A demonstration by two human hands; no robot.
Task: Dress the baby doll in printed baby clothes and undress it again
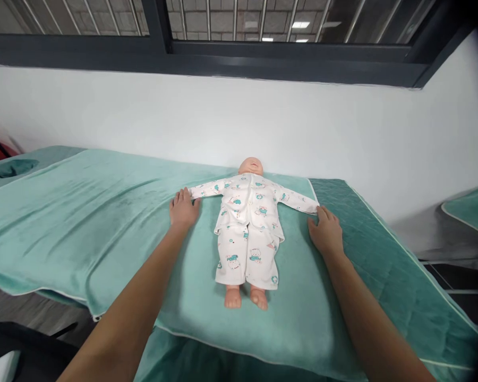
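Note:
A baby doll (250, 166) lies on its back, dressed in a white printed top (249, 201) and matching trousers (247, 254). Its bare feet (233, 297) point towards me, and both sleeves stretch out sideways. At the end of the sleeve on the left (209, 189), my left hand (184, 208) closes on the cuff, thumb on the near side. My right hand (326, 229) is at the cuff of the other sleeve (298, 201), its fingers curled against the cloth edge. The doll's hands are hidden.
A pale green cover (115, 185) lies on the bed under the doll, with darker quilted cloth (382, 254) to the right. Behind is a white wall (143, 116) below a dark window frame (263, 61). A black object (24, 345) stands at the lower left.

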